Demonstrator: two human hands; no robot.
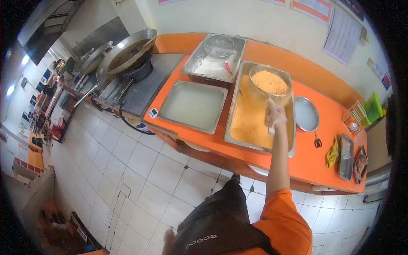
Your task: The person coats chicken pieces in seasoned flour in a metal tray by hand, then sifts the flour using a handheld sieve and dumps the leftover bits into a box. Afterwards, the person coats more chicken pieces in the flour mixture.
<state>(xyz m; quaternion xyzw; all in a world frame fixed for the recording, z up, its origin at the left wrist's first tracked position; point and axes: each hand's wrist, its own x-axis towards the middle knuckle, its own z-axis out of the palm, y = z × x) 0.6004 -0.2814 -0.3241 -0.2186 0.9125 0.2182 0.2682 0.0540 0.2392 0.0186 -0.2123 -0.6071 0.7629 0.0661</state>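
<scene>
One round pan [318, 116] near scissors [318, 143]; right hand [276, 114] clamped on sieve handle [270, 131], left hand unclear.

Sieve [283, 97] over tray [257, 147] — scissors [318, 143] lie to the right.

Right arm stretched well forward from the shoulder. Right hand [276, 114] in thin clear glove, fingers curled into a firm grip. Behind it, bare forearm [279, 170] nearly straight; orange sleeve [284, 216] farthest back.
</scene>
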